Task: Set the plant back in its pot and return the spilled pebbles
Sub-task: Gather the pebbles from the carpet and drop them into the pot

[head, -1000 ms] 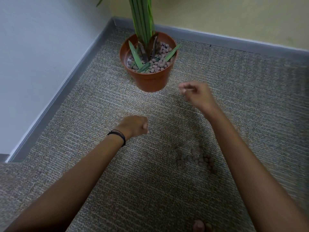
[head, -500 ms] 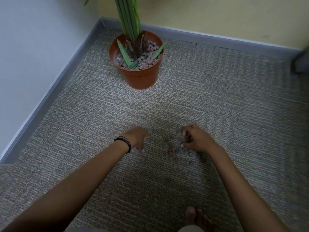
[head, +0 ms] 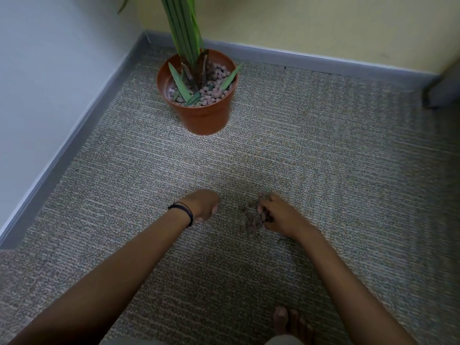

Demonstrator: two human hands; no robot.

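A green plant stands upright in a terracotta pot near the room's corner, with brownish pebbles filling the pot around its stems. A small heap of spilled pebbles lies on the carpet well in front of the pot. My right hand rests on the heap's right side, its fingers curled around several pebbles. My left hand, a black band on its wrist, is curled into a loose fist just left of the heap; what it holds is hidden.
Grey baseboards run along both walls and meet behind the pot. A dark object stands at the far right by the wall. My bare toes show at the bottom edge.
My right hand has come down from near the pot onto the spilled heap and closed on pebbles. My left hand has sunk to the carpet. The view has tilted, so the pot sits farther away.
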